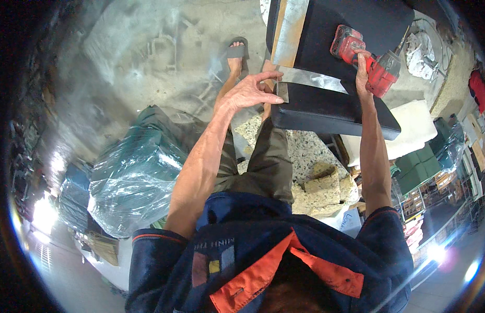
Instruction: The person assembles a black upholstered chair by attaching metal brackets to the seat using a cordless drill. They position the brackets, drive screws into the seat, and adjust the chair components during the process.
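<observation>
The left hand point(251, 89) lay with its fingers spread, thumb and forefinger reaching forward to press on the near end of a flat metal strip point(311, 79), pinning it against the top of a black cushioned panel point(331, 107). The right hand point(363, 73) was closed around the grip of a red cordless drill point(368, 60), whose chuck end pointed away toward the right while its battery end rested over the panel's far part. The strip ran crosswise over the panel, from the left hand's fingertips toward the right wrist, shiny and slightly angled. Beyond it the panel carried on upward, edged on its left by a pale wooden board point(289, 31). Under the panel's right side sat a white foam block point(414, 130), and below its near edge lay speckled foam pieces point(318, 177) in a loose heap. A sandalled foot point(235, 55) stood on the concrete floor point(148, 47) beside the panel's left edge, with olive shorts showing lower down. To the person's left stood a green bundle wrapped in clear plastic point(133, 182); to the right, stacked green blocks point(417, 167) sat near cluttered shelving.
</observation>
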The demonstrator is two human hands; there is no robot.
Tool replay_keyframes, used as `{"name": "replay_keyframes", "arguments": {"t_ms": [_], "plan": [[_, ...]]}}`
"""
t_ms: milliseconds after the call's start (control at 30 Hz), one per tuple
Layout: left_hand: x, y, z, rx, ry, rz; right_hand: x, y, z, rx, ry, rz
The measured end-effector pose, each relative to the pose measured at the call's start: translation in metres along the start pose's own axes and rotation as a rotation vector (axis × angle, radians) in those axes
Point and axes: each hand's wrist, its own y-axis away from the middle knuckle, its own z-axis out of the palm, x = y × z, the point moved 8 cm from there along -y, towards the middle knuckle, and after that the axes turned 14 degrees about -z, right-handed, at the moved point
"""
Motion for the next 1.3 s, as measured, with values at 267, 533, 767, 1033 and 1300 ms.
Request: {"name": "replay_keyframes", "arguments": {"t_ms": [267, 533, 767, 1033, 1300], "plan": [[0.0, 0.004, 0.003, -0.028, 0.102, 0.07, 0.01, 0.001, -0.003, -0.01, 0.022, 0.009], [-0.011, -0.002, 0.004, 0.015, 0.106, -0.008, -0.008, 0.0, 0.004, -0.07, 0.016, -0.085], [-0.004, 0.003, 0.006, -0.023, 0.182, 0.095, -0.011, -0.003, 0.006, -0.078, 0.072, 0.014], [0.003, 0.004, 0.006, -0.04, 0.075, 0.167, -0.011, -0.009, 0.006, -0.112, 0.081, 0.012], [0.002, 0.003, 0.004, 0.02, -0.037, 0.198, -0.01, -0.007, 0.013, -0.145, 0.103, 0.025]]}}
